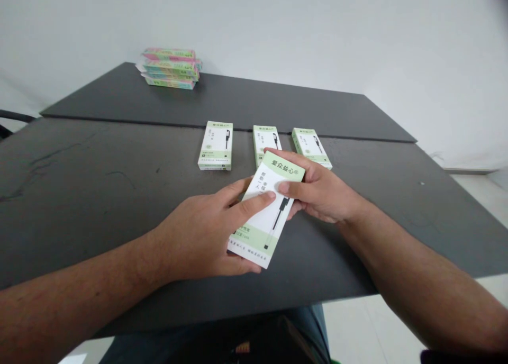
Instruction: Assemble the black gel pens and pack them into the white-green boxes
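A white and light-green pen box point(260, 224), printed with a black pen and Chinese characters, is held tilted above the near part of the table. My left hand point(210, 229) grips its lower left side, thumb across the front and fingers underneath. At the upper right, my right hand point(319, 187) clasps the same box, its thumb pressed on the front face. Beyond my hands lie three matching boxes: a left one point(216, 144), a middle one point(265, 139) partly hidden by the held box, and a right one point(311, 144) partly behind my right hand.
Toward the back left stands a stack of pink, green and blue boxes point(170, 70). The dark grey table point(99, 184) has a seam running across it, with a second panel point(278, 99) behind. A white wall point(297, 30) rises past the far edge.
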### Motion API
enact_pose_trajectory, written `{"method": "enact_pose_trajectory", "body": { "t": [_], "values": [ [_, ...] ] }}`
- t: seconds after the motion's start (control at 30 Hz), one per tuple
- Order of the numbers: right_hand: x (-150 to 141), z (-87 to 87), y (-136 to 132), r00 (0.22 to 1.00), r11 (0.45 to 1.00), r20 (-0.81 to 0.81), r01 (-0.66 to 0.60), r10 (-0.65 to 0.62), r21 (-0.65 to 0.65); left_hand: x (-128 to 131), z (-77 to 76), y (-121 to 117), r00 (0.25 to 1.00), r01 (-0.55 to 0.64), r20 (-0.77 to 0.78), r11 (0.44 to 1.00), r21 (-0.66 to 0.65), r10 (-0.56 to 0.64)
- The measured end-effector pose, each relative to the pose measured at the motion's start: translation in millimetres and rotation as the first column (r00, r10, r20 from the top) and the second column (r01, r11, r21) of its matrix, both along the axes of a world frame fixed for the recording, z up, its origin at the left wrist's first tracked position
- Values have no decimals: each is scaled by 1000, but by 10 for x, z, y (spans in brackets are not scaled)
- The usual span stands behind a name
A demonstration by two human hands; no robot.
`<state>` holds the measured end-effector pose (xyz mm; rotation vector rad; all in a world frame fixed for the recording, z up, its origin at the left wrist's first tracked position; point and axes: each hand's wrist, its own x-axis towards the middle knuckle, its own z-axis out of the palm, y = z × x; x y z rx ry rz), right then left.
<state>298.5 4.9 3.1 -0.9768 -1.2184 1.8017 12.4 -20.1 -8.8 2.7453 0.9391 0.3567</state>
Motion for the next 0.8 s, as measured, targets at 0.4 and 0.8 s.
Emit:
{"method": "enact_pose_trajectory", "body": {
  "t": [0.4,0.8],
  "values": [
    [-141,-134,-4,993,992,16,120,-121,48,33,98,-59,990,-132,-56,990,-48,129],
    [-163,-184,-44,973,957,78,198,-219,212,-17,-13,48,995,-73,-63,997,-22,72]
  ]
}}
